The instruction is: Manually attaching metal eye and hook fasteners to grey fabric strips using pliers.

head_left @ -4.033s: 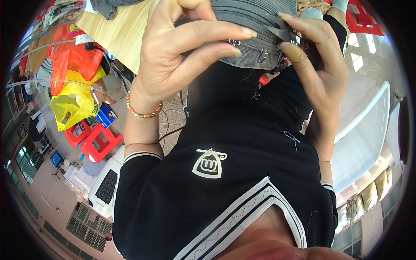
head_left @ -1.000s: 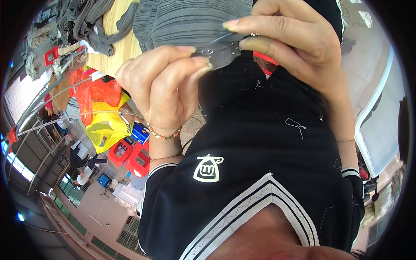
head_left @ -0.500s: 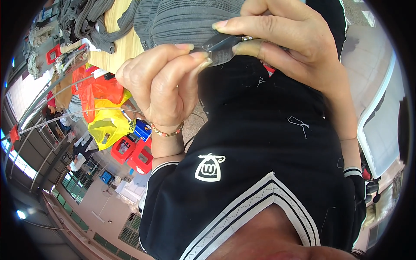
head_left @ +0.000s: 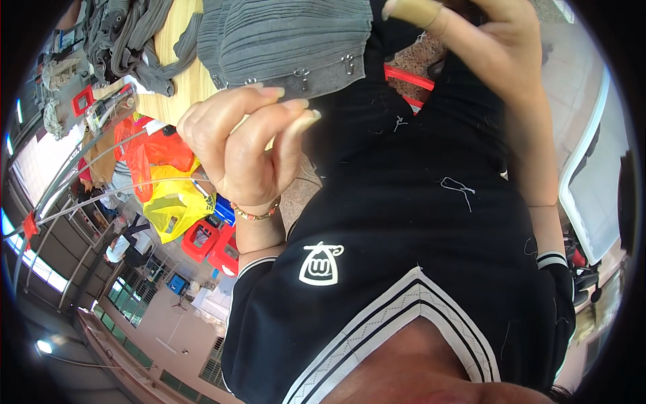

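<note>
A grey ribbed fabric piece (head_left: 289,40) hangs at the top middle, with a smooth, sheer grey band along its near edge. Small metal hook-like fasteners (head_left: 347,64) sit along that band. My left hand (head_left: 249,145), wearing a beaded bracelet, has its fingers pressed together at the band's near edge. The fabric runs behind the fingertips, so the pinch itself is partly hidden. My right hand (head_left: 494,50) is at the upper right, apart from the fabric. Its thumb, wrapped in a tan cover, is stretched out; the other fingers are largely cut off by the upper edge, and nothing shows in it.
Grey knitted pieces (head_left: 138,44) lie heaped by a light wooden tabletop (head_left: 167,101) at the upper left. Left of me are yellow (head_left: 175,209) and red plastic bags (head_left: 165,148), and red stools (head_left: 200,240). A white, pale-rimmed surface (head_left: 595,161) stands at my right.
My right hand has let go of the fabric's edge and moved up and right. The band, folded between both hands before, now lies flatter with its metal fasteners showing. My left hand has barely moved.
</note>
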The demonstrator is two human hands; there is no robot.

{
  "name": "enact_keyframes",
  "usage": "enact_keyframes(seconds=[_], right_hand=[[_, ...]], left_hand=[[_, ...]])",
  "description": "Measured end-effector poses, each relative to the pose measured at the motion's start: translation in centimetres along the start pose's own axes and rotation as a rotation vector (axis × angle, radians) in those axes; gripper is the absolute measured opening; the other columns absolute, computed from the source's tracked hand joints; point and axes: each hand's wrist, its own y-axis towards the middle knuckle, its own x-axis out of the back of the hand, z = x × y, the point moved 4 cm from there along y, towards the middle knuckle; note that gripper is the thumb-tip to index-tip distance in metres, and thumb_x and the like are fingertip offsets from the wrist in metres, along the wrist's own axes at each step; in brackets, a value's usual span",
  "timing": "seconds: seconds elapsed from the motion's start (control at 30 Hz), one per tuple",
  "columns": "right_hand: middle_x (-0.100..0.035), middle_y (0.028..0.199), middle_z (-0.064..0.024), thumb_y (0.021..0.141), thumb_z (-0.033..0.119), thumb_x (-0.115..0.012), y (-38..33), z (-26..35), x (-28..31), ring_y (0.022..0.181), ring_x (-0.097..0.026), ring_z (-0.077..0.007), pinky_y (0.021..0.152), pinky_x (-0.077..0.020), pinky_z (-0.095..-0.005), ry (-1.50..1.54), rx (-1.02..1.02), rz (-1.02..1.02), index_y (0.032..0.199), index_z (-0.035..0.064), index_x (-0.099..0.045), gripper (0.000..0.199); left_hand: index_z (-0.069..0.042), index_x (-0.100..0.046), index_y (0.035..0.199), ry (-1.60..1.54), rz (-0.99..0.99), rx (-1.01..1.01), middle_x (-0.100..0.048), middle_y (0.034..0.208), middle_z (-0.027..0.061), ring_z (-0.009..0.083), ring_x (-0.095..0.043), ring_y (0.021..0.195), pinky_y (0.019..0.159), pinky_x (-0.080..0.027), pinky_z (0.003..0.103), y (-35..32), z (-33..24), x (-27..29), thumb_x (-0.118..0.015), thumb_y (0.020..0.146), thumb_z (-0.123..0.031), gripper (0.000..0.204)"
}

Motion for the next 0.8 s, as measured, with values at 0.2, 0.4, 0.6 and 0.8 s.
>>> enact_keyframes(seconds=[0.2,0.4,0.6,0.8], right_hand=[[-0.065,0.091,-0.0044,0.077,0.005,-0.078,-0.8,-1.0,0.2,0.08,-0.055,-0.0103,0.067,-0.0418,-0.0228,0.112,-0.175,-0.063,0.106,0.0007,-0.071,0.03],[-0.065,0.088,-0.0063,0.078,0.005,-0.078,-1.9,-1.3,0.3,0.079,-0.058,-0.0138,0.068,-0.0441,-0.0245,0.214,-0.181,0.009,0.107,0.0001,-0.071,0.03],[-0.063,0.086,-0.0071,0.076,0.005,-0.078,-2.2,-1.1,-0.5,0.074,-0.058,-0.0157,0.062,-0.0438,-0.0253,0.259,-0.093,0.097,0.11,0.003,-0.07,0.034],[-0.058,0.084,-0.0062,0.075,0.008,-0.079,-2.2,-0.4,-0.8,0.071,-0.058,-0.0178,0.06,-0.0441,-0.0261,0.133,-0.024,0.136,0.11,0.0062,-0.07,0.036]], left_hand=[[-0.013,-0.074,0.109,0.234,0.117,0.058,-0.055,0.112,0.0063,0.0223,-0.051,0.109,0.092,-0.042,0.033,1.0,-0.3,-1.3,-0.088,0.066,-0.017,0.046],[-0.017,-0.077,0.101,0.295,0.165,0.01,-0.062,0.113,0.0039,0.0185,-0.053,0.106,0.09,-0.036,0.033,2.1,-0.2,-1.8,-0.084,0.069,-0.018,0.033],[-0.017,-0.075,0.092,0.28,0.098,-0.061,-0.066,0.101,-0.0014,0.0164,-0.058,0.094,0.085,-0.037,0.031,1.9,-0.2,-1.9,-0.08,0.072,-0.016,0.021],[-0.016,-0.071,0.089,0.21,0.003,-0.086,-0.066,0.094,-0.0044,0.0139,-0.061,0.084,0.079,-0.036,0.028,1.5,-0.1,-2.0,-0.077,0.074,-0.016,0.017]])
